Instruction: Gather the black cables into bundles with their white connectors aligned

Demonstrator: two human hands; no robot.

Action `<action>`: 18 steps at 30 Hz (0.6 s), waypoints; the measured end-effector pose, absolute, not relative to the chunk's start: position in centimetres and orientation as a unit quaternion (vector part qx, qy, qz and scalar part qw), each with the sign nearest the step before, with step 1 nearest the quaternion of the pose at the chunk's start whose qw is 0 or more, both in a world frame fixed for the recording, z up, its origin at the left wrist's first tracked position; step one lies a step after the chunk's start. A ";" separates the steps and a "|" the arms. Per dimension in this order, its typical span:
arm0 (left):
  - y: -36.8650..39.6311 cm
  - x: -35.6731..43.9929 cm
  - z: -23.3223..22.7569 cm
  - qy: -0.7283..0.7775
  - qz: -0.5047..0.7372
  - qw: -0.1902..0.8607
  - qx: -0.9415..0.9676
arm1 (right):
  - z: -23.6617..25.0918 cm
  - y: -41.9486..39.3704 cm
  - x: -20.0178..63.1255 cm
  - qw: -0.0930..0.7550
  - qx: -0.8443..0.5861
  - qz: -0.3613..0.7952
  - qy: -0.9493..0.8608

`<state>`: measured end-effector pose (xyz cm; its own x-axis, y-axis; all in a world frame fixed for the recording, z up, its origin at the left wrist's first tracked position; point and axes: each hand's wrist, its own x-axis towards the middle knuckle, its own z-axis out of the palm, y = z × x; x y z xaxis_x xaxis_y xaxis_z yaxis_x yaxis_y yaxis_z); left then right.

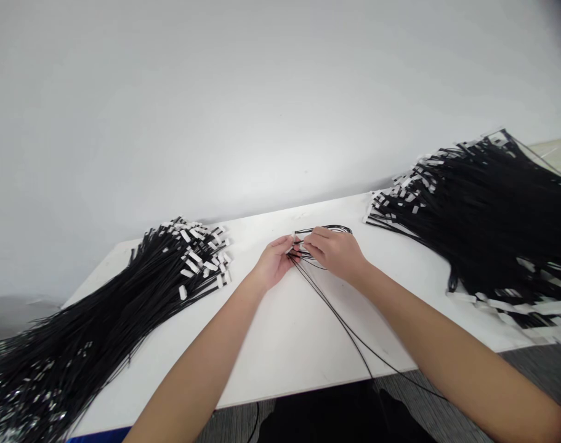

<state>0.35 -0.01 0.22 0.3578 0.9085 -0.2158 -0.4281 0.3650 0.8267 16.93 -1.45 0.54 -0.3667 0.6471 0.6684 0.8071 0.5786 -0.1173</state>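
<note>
Both hands meet over the middle of the white table [271, 344]. My left hand [278, 261] is closed on a small white connector [290, 245] from which thin black wires run. Close on its right, my right hand [333, 249] pinches at the black wires [310, 257] near the connector; its fingertips are partly hidden. Some of these wires form a loop [342, 228] behind my right hand. Two or so long wires [335, 314] trail from the left hand toward me and over the table's front edge.
A large bundle of black cables with white connectors [169, 283] lies at the left, reaching past the front edge. Another thick pile of black cables [488, 203] with white ends covers the table's right side. A pale wall [262, 111] stands behind the table.
</note>
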 end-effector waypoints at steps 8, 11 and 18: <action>0.2 0.4 0.1 0.345 0.462 0.749 0.327 | 1.5 -1.6 17.1 0.375 -0.421 -0.129 -0.816; 0.3 0.3 0.1 0.354 0.482 0.740 0.307 | 2.5 -1.7 17.6 0.406 -0.389 -0.140 -0.815; 0.5 0.1 -0.1 0.332 0.511 0.747 0.266 | 2.3 -1.8 17.7 0.309 -0.294 -0.130 -0.895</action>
<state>0.15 0.47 -0.15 0.2580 0.9398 -0.2242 -0.5857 0.3367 0.7372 17.66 -1.83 2.33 -0.6367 0.4458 0.6292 0.6067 0.7932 0.0519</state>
